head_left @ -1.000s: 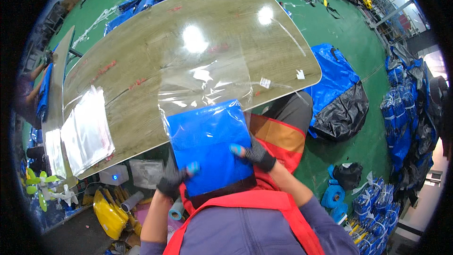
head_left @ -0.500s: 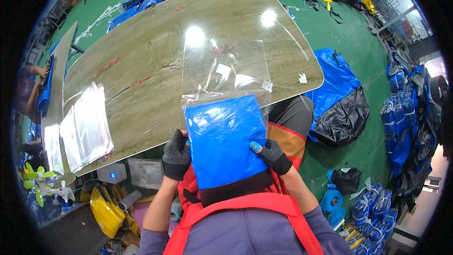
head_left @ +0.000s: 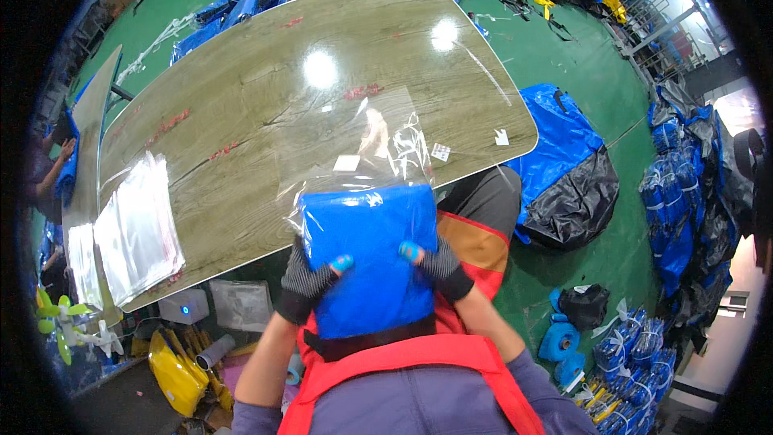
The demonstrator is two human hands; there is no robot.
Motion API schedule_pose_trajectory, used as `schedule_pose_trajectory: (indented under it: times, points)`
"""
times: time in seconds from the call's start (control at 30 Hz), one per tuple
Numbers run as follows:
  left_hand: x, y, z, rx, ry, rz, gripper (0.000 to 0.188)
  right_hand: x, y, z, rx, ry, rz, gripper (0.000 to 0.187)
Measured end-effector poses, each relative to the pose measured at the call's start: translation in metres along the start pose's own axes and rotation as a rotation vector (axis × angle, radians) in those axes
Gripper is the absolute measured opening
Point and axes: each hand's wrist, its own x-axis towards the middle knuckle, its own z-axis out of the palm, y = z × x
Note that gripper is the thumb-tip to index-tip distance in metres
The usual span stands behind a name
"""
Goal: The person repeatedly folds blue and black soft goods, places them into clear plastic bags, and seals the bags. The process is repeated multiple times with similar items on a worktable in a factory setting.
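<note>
A folded blue sheet-like bundle (head_left: 374, 266) with a black band along its near edge lies over my lap. Its far end sits inside a clear plastic bag (head_left: 354, 145), whose loose part stretches over the table. My left hand (head_left: 306, 280), in a dark dotted glove, grips the bundle's left side with its thumb on top. On the opposite side, my right hand (head_left: 444, 267) pinches the bundle's edge, thumb also on top. Both thumbs have blue tips; the other fingers are mostly hidden beneath or behind the bundle.
A wood-patterned table (head_left: 233, 97) carries a stack of clear bags (head_left: 141, 221). A blue and black bag (head_left: 568, 169) lies on the green floor to the right. At the left stands a small green fan (head_left: 60, 318); another person's hand (head_left: 66, 149) shows beyond a second board.
My left thumb has come onto the top of the bundle. Both hands have shifted slightly left with it, and the bag's far end has dropped lower in view.
</note>
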Motion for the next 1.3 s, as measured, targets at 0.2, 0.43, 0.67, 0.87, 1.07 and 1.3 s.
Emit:
schedule_pose_trajectory:
  times: [0.2, 0.43, 0.67, 0.87, 1.07, 1.3]
  points:
    - [-0.076, -0.018, 0.014, -0.31, -0.068, 0.042, 0.079, -0.082, 0.006, 0.028, 0.037, -0.053, 0.069, 0.093]
    - [-0.049, -0.057, 0.014, 0.021, 0.117, -0.115, 0.063, -0.08, 0.025, 0.017, -0.101, -0.157, -0.018, 0.082]
    - [-0.015, -0.001, 0.006, -0.301, -0.111, -0.107, 0.072, -0.055, 0.024, -0.03, -0.078, -0.198, 0.075, 0.069]
    - [-0.008, 0.021, 0.002, -0.606, -0.137, -0.423, 0.092, -0.051, 0.003, 0.014, -0.138, -0.073, -0.115, 0.082]
    - [-0.008, -0.008, -0.003, -0.045, -0.393, 0.001, 0.094, -0.048, -0.024, 0.003, 0.178, -0.001, 0.017, 0.081]
    - [-0.017, 0.004, 0.001, -0.415, -0.134, -0.105, 0.076, -0.043, -0.018, 0.004, 0.223, -0.094, -0.006, 0.08]
